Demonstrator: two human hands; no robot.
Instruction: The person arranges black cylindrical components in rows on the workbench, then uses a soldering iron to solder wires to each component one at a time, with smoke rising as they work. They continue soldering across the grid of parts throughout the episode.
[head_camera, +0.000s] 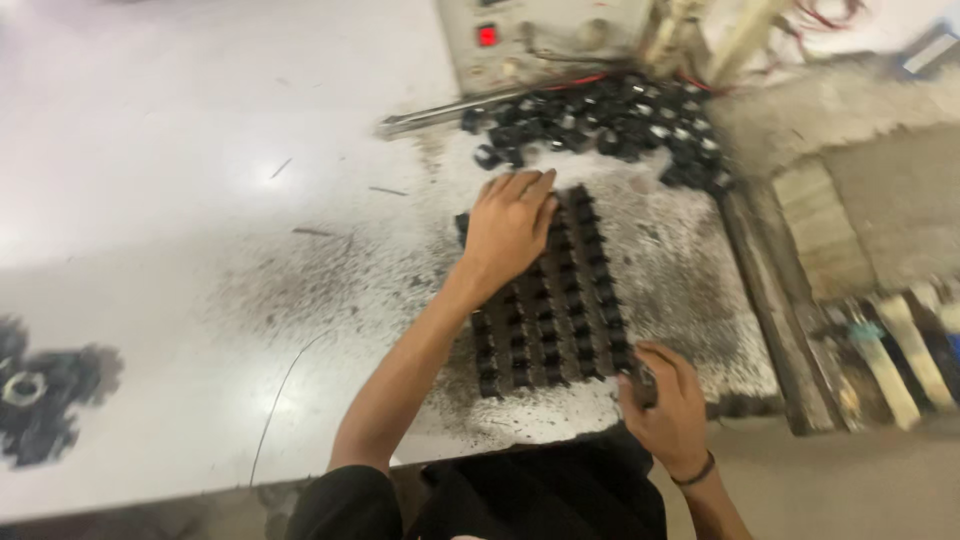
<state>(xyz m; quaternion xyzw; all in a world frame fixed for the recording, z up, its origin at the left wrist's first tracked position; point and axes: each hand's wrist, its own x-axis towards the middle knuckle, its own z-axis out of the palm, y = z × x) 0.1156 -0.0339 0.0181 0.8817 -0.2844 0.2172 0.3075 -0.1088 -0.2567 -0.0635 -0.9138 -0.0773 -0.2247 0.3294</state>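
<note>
Fingers: the left hand (510, 225) lies flat with fingers together on the far end of the block of small black parts (550, 300); the right hand (668, 405) has fingers curled around one dark part (643, 385) at the block's near right corner.
Place: the block sits mid-table on the speckled white table (200, 200), near its front edge.
Axis: long side runs near to far, leaning slightly left at the far end.
Progress: many rows look filled; a loose pile of black parts (610, 125) still waits far right.
Beyond: a grey control box (530, 35) stands at the far edge.
</note>
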